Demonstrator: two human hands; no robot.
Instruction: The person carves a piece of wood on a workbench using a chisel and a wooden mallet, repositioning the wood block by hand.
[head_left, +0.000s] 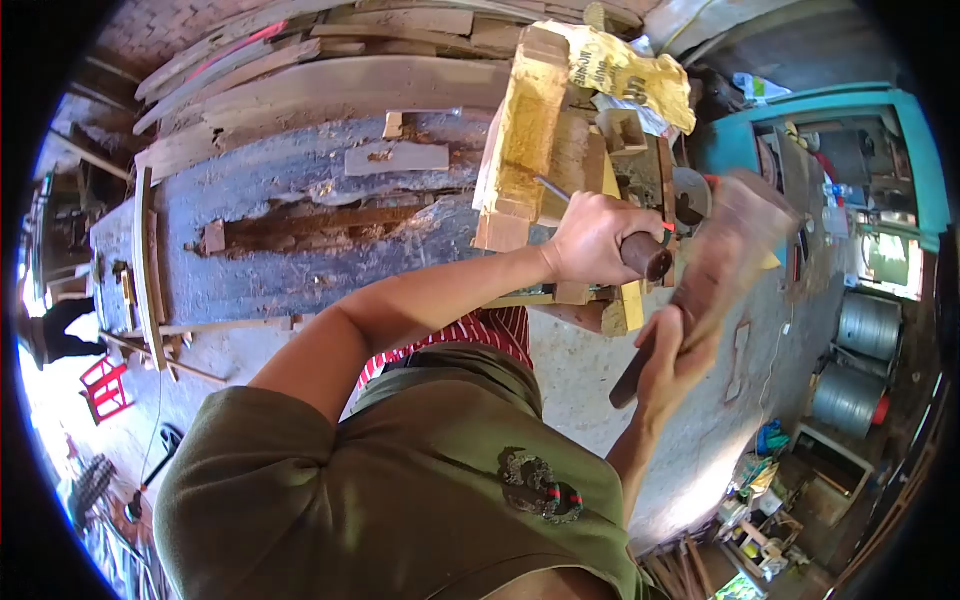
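Observation:
My left hand (603,236) is wrapped round a chisel, whose dark round handle (643,254) sticks out toward the right. Its metal blade (551,187) points left, with the tip at a yellowish wooden block (532,105) on the workbench. In my right hand (682,362) is the handle of a wooden mallet (715,265). The mallet head is smeared by motion and stands to the right of the chisel handle, apart from it. Where exactly the blade tip meets the wood is hard to make out.
A dark, worn workbench (300,180) with a long ragged slot stretches left. On it lies a flat board (397,159). A yellow sack (640,80) sits behind the block. Planks (400,35) are stacked at the back. Right are a teal frame (920,150) and metal drums (868,325).

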